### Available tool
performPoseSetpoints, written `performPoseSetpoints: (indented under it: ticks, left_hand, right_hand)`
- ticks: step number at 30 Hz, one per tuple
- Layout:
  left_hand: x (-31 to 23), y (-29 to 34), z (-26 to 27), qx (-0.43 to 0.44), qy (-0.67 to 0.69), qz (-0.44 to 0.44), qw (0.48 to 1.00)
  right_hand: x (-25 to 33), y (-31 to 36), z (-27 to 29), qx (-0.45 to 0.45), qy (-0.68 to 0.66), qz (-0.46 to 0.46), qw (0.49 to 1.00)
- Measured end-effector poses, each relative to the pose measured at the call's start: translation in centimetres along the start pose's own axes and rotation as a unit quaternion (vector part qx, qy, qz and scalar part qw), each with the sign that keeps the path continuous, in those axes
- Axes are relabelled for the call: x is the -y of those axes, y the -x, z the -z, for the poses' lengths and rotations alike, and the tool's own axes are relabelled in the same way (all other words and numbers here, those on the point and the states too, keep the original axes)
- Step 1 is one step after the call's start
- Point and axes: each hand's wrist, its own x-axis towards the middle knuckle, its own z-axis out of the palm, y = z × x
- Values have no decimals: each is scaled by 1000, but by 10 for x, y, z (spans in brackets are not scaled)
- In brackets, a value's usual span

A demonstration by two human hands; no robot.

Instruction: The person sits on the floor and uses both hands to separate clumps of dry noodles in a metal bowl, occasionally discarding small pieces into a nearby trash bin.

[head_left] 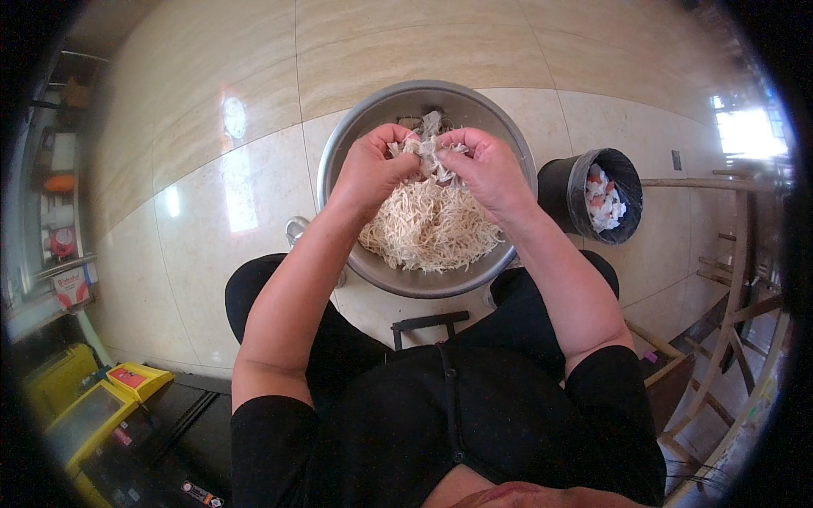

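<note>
A wide metal basin [366, 116] stands on the floor in front of me, with a heap of thin, pale cream shreds [432, 224] in it. Over the far half of the basin, my left hand [377, 167] and my right hand [493, 169] meet with bent fingers. Between their thumbs and fingertips they pinch a ragged, whitish-grey clump [430, 154] of soft strips, whose kind I cannot make out. A greyish piece [434, 124] shows just beyond the fingertips, inside the basin. Both forearms reach in over the near rim.
Right of the basin, a black bin [563, 199] with a liner holds white and reddish scraps. A wooden rack or chair frame [737, 279] stands farther right. Yellow-edged cases [93, 415] lie at lower left, below a shelf of goods. Pale tiles [254, 169] cover the floor.
</note>
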Motion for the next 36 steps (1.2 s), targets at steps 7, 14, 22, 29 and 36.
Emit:
performPoseSetpoints:
  ticks: [7,14,22,29,36]
  left_hand:
    - [5,-1,1,12,-7,-15,1000]
    - [-3,2,-2,10,3,-7,1000]
    - [3,-1,0,8,15,-13,1000]
    - [4,-1,1,14,-4,-16,1000]
    - [5,-2,2,-13,-58,-22,998]
  right_hand:
    - [-1,0,1,-7,58,55,997]
    - [6,2,-1,-20,3,6,1000]
    - [6,2,-1,-31,43,25,998]
    - [-1,-2,1,-30,72,31,996]
    - [-3,-2,1,-28,86,63,994]
